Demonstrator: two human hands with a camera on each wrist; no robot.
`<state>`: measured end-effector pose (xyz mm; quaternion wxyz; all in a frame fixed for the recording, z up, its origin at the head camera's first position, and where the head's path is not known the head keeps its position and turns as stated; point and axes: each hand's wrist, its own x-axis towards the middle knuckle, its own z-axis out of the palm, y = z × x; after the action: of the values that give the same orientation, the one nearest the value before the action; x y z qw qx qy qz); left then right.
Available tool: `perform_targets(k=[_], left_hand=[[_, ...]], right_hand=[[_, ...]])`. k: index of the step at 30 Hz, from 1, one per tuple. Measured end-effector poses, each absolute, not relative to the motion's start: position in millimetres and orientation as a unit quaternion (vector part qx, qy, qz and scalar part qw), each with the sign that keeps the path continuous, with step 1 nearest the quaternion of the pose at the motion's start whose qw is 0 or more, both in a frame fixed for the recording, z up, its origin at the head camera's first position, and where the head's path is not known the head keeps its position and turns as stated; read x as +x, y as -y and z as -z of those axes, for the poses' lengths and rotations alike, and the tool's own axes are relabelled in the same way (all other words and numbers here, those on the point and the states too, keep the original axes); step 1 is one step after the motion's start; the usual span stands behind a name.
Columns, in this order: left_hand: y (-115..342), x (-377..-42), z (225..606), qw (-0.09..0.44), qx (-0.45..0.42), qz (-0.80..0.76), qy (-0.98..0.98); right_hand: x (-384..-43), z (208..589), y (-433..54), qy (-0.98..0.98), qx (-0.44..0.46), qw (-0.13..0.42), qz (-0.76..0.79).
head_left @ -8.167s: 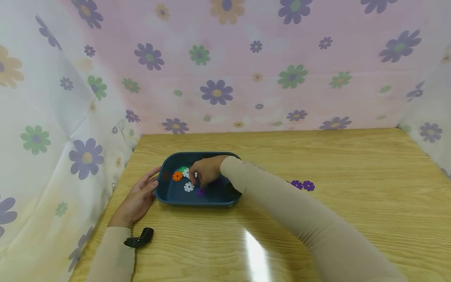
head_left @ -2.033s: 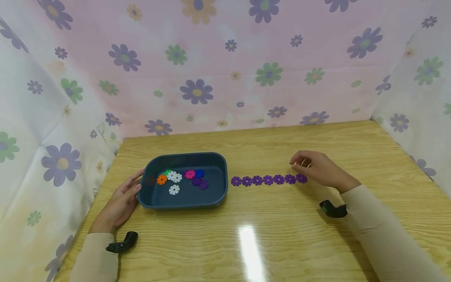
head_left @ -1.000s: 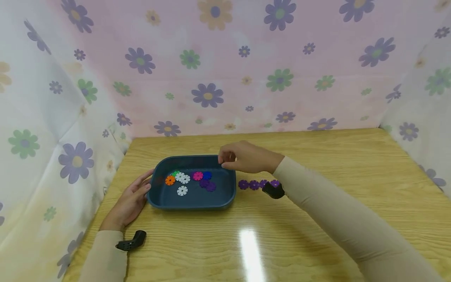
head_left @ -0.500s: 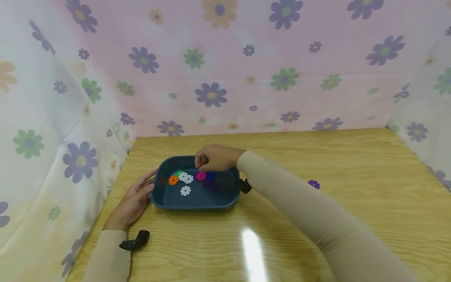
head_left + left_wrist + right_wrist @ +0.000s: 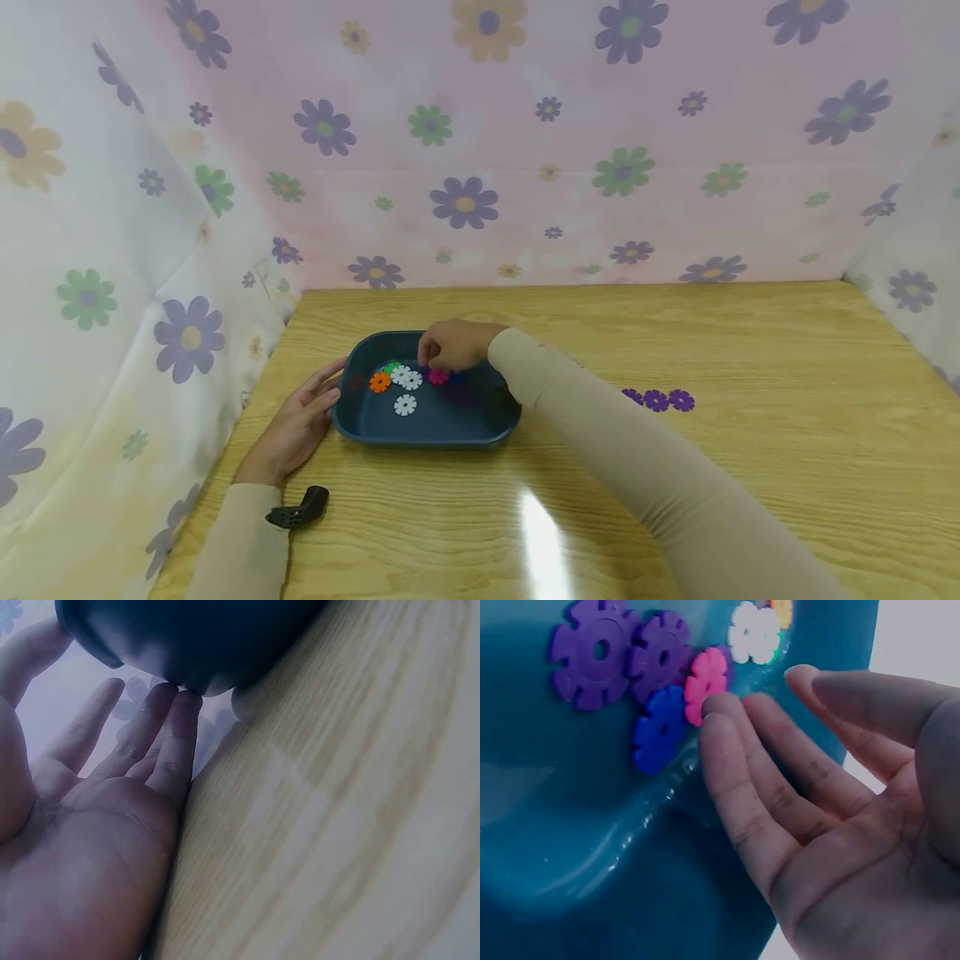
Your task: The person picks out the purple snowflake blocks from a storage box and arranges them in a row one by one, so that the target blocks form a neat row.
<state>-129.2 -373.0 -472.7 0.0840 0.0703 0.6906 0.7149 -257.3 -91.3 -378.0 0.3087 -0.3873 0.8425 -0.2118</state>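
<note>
My right hand (image 5: 457, 345) reaches into the dark blue tray (image 5: 427, 442). In the right wrist view, its fingertips are by a pink notched plastic disc (image 5: 706, 686), the thumb stands apart and nothing is held. Beside the pink disc lie a blue disc (image 5: 660, 729) and purple discs (image 5: 600, 651). White discs (image 5: 405, 405), an orange disc (image 5: 380, 382) and a green disc (image 5: 392, 367) are further left in the tray. My left hand (image 5: 297, 425) touches the tray's left side with extended fingers, its fingertips against the outer wall in the left wrist view.
Right of the tray, purple discs (image 5: 656, 400) lie in a row on the wooden table (image 5: 750, 358); my right sleeve (image 5: 600, 442) covers part of it. A flowered cloth (image 5: 510, 200) stands behind the table and along its sides.
Two seconds ago my right hand was at the right end of the purple row. It has moved left and down into the tray. My left hand stays at the tray's side.
</note>
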Motion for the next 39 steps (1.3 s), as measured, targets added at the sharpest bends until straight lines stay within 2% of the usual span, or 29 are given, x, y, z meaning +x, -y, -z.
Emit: perform_targets(k=[7, 18, 39], left_hand=[[373.1, -129.6, 472.1, 0.090, 0.060, -0.715, -0.691], [374.8, -129.9, 472.4, 0.089, 0.073, -0.726, -0.678], [374.0, -132.6, 471.9, 0.088, 0.057, -0.725, -0.680]], right_hand=[[-253.8, 381.4, 93.9, -0.850, -0.388, 0.302, 0.189], [-255.6, 386.1, 96.1, -0.843, -0.378, 0.328, 0.199], [-254.7, 400.5, 104.3, -0.871, -0.354, 0.304, 0.153]])
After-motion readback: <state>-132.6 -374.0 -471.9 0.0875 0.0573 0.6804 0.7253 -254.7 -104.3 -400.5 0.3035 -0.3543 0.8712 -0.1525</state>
